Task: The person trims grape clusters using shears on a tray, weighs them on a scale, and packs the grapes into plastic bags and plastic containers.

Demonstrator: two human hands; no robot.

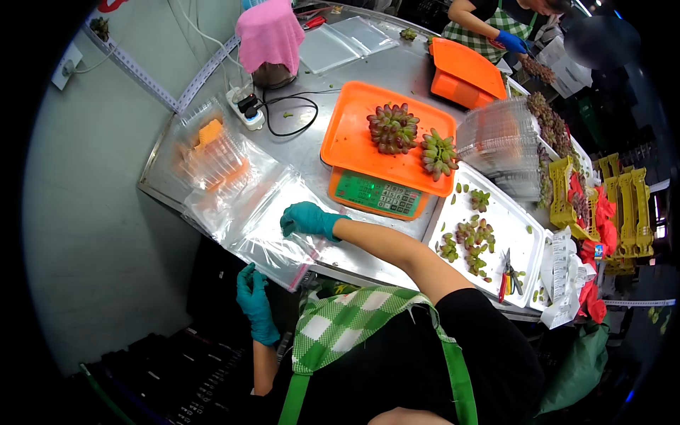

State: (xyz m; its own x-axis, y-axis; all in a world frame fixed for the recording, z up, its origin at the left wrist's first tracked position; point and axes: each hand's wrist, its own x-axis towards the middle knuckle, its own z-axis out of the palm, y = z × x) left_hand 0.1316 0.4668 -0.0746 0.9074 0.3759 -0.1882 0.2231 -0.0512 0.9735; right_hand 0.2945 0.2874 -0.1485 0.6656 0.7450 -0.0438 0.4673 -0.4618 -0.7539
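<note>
My right hand (309, 219), in a teal glove, is on a stack of clear plastic bags (263, 237) at the table's front left, its fingers curled against the top bag. My left hand (256, 303), also gloved, is held just off the table's front edge near the bags, fingers partly spread, with nothing visible in them. Beyond my right hand is a scale (379, 195) with a lit green display. Its orange tray (347, 134) bears a large reddish succulent (393, 128) and a smaller greenish succulent (439, 154).
A white tray (506, 216) holds succulent pieces and pliers (509, 276). Stacked clear clamshells (499, 145) stand behind it, near another orange scale (467, 71). A power strip (245, 106), cable and pink cloth (268, 35) are at back left. A co-worker's blue-gloved hand (510, 41) is across the table.
</note>
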